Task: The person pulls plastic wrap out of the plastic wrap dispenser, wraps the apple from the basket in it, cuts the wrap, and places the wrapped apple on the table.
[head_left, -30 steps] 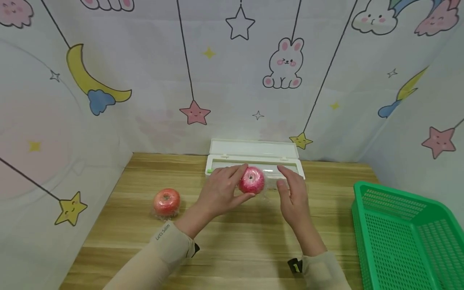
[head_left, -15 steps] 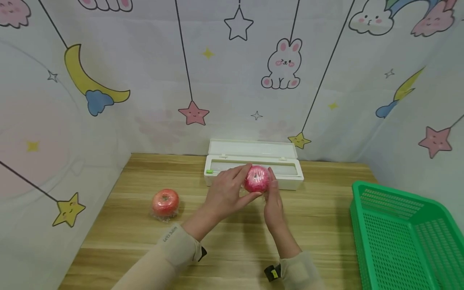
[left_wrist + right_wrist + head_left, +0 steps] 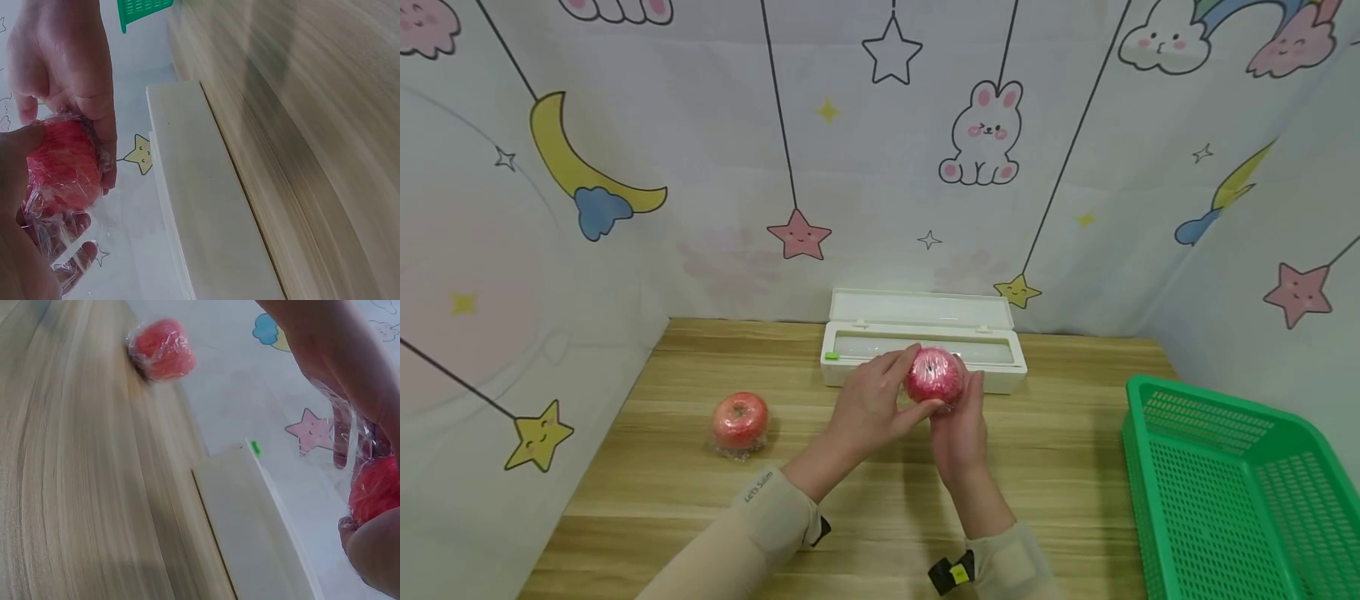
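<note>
Both hands hold a red apple [image 3: 934, 374] wrapped in clear plastic film, raised in front of the white box in the head view. My left hand [image 3: 871, 398] grips it from the left, thumb below and fingers above. From the right and underneath, my right hand [image 3: 961, 429] supports it, its fingers along the apple's side. In the left wrist view, loose crumpled film [image 3: 59, 240] hangs from the apple near the left fingers. A second wrapped apple [image 3: 740, 421], lighter red, sits on the table to the left; its film bunches beneath it.
The white cling film box [image 3: 1000, 382] stands at the table's back with its lid up and a green slider at its left end. A green plastic basket [image 3: 1138, 467] is at the right. A printed curtain [image 3: 722, 167] walls the back and sides.
My right hand has moved left from beside the apple and now touches it from the right and below. The left hand and apple have shifted slightly right.
</note>
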A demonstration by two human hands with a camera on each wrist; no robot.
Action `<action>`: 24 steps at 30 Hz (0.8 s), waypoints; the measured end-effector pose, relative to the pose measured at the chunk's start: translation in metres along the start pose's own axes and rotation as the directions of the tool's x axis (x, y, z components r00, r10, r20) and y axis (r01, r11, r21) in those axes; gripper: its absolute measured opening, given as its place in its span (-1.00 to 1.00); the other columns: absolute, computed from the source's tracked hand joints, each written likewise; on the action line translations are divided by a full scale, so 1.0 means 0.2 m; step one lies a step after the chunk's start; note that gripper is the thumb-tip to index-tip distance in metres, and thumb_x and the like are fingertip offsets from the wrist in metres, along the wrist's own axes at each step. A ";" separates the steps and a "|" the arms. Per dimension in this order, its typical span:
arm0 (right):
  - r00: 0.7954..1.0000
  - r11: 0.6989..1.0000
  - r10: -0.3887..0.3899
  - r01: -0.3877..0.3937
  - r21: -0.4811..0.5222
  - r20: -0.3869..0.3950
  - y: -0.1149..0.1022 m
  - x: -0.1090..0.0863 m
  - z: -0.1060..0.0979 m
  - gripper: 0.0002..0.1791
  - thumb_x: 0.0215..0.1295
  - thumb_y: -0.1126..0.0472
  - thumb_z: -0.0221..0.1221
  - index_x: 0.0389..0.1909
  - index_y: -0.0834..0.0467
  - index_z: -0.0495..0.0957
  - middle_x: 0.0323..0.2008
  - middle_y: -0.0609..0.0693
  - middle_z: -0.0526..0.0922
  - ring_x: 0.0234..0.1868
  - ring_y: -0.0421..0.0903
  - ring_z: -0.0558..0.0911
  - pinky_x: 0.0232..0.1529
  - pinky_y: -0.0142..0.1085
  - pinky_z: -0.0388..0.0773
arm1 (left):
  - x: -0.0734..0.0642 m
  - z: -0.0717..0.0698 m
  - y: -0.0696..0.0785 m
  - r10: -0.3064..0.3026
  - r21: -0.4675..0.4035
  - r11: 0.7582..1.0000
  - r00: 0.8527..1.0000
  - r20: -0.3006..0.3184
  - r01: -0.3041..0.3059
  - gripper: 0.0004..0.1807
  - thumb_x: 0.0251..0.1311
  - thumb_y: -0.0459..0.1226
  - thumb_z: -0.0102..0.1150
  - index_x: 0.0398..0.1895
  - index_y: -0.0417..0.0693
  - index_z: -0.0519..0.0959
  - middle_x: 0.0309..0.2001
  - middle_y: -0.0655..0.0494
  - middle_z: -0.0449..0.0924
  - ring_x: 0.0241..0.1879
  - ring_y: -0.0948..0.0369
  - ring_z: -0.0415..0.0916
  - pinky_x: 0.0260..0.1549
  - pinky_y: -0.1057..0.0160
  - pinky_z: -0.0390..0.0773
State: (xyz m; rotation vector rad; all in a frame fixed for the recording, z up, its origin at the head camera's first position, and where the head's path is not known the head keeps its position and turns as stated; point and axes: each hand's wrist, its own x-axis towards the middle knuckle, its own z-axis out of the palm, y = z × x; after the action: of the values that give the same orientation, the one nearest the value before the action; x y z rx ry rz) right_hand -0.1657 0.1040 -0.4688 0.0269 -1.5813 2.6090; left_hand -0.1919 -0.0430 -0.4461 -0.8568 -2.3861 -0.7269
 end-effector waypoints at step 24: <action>0.982 0.976 0.078 -0.039 -0.215 0.173 -0.02 -0.02 -0.14 -0.23 0.76 -0.18 -0.20 0.72 0.18 -0.06 0.68 0.12 0.11 0.68 0.05 0.15 0.52 -0.28 0.34 | 0.05 -0.09 -0.06 -0.008 0.055 0.998 0.989 0.145 0.000 -0.10 0.23 0.16 0.50 0.47 -0.21 0.49 0.22 -0.11 0.70 0.15 -0.03 0.70 0.15 -0.03 0.70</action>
State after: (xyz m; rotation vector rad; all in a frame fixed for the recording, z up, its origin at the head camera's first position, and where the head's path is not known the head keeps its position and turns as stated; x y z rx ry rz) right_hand -0.1599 0.1302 -0.4791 0.2113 -1.9407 2.5287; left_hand -0.2015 -0.0581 -0.4309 -0.9108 -2.5243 -0.6162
